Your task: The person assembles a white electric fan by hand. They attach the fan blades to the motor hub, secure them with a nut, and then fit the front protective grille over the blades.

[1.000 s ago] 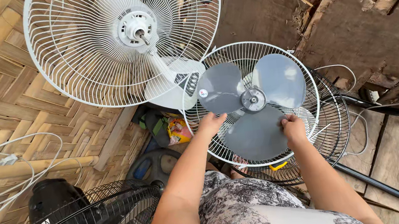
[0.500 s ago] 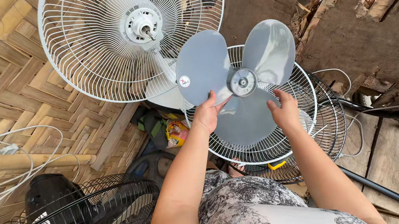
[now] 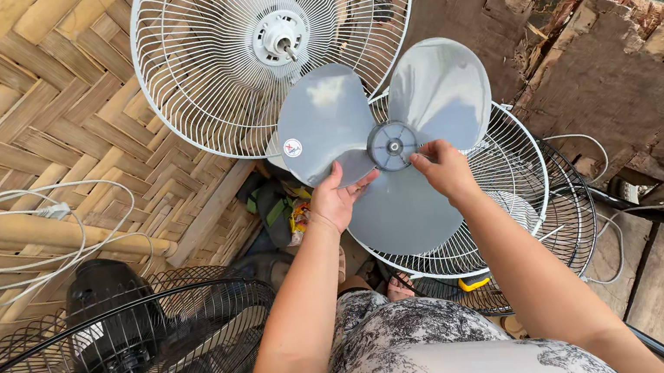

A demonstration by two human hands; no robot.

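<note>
I hold a grey three-bladed fan blade [image 3: 394,155] up in the air with both hands. My left hand [image 3: 337,199] grips its left lobe from below. My right hand [image 3: 442,168] pinches it just right of the round hub. Behind and above the blade stands a white fan [image 3: 275,41] with its rear grille and bare motor shaft showing. A loose white front grille [image 3: 515,177] lies below the blade.
A black fan [image 3: 111,351] with a dark wire cage sits at the lower left. A coiled white cord [image 3: 16,242] lies on the woven bamboo wall. More grilles are stacked at the right, over rough wooden boards [image 3: 631,72]. Black cables run at the lower right.
Both hands have lifted the grey blade off the loose grille and raised it up and leftward, closer to the white fan's motor shaft.
</note>
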